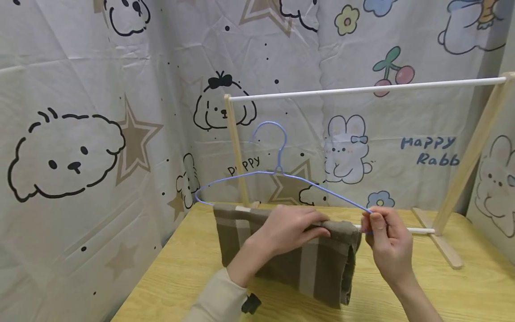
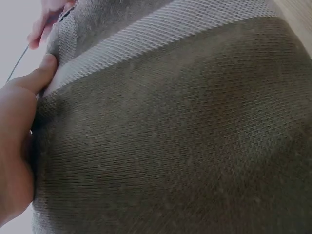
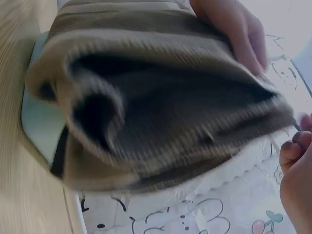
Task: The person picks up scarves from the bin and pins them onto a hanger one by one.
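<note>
A folded brown knit cloth point(image 1: 281, 268) with pale stripes hangs over the lower bar of a thin blue clothes hanger point(image 1: 330, 191). My left hand point(image 1: 287, 226) holds the cloth along its top fold, the thumb on the near side. At the hanger's right corner, my right hand point(image 1: 388, 243) pinches the wire between thumb and fingers. The hook points up and stands apart from the rack. The left wrist view is mostly filled by the striped cloth point(image 2: 170, 122). From the right wrist, the cloth's open, layered end point(image 3: 146, 107) shows.
Behind the hanger stands a wooden rack with a white top rod point(image 1: 362, 91) and a white lower rod point(image 1: 420, 230). A small black object point(image 1: 251, 303) shows below my left sleeve. The yellow wood-grain table point(image 1: 169, 277) meets a printed curtain point(image 1: 80, 232) at the left and back.
</note>
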